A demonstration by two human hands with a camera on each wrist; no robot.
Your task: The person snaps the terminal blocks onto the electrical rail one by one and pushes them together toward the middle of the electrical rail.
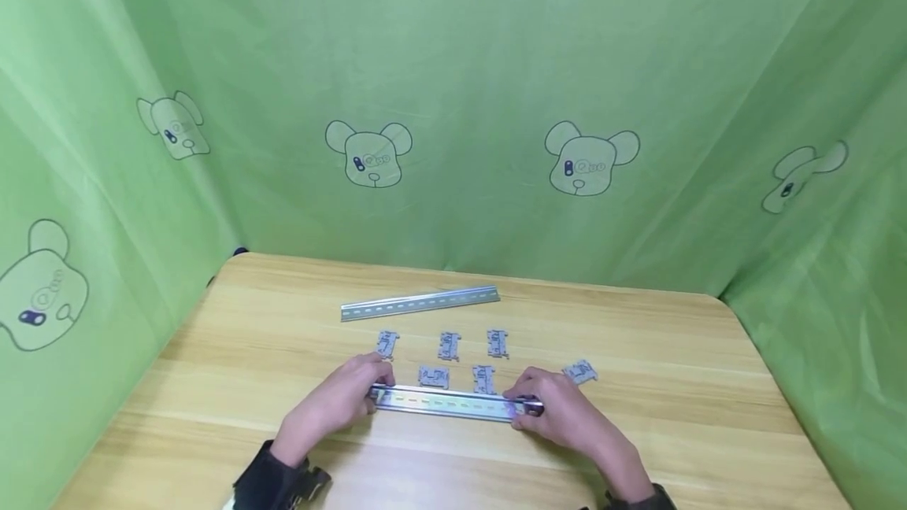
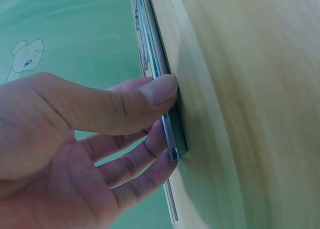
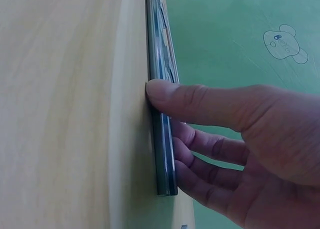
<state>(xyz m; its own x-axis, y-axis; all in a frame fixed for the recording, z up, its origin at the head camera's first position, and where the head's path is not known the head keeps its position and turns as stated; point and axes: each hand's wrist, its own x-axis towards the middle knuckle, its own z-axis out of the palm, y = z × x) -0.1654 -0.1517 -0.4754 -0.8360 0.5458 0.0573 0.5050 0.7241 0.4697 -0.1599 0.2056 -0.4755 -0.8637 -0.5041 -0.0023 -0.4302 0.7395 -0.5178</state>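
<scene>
A slotted metal DIN rail (image 1: 446, 403) lies crosswise near the front of the wooden table. My left hand (image 1: 340, 396) grips its left end, thumb on the near edge and fingers on the far edge. At the other end, my right hand (image 1: 560, 408) pinches the rail the same way. In the left wrist view the rail's end (image 2: 176, 136) sticks out past the thumb; the right wrist view shows the opposite end (image 3: 165, 164) beyond the right thumb. Just behind the rail lie several grey terminal blocks (image 1: 434, 376), one of them (image 1: 581, 371) off near my right hand.
A second slotted rail (image 1: 420, 303) rests at a slant farther back, behind the terminal blocks. Green curtains (image 1: 453, 211) printed with bear heads enclose the table (image 1: 283, 305) at the back and both sides.
</scene>
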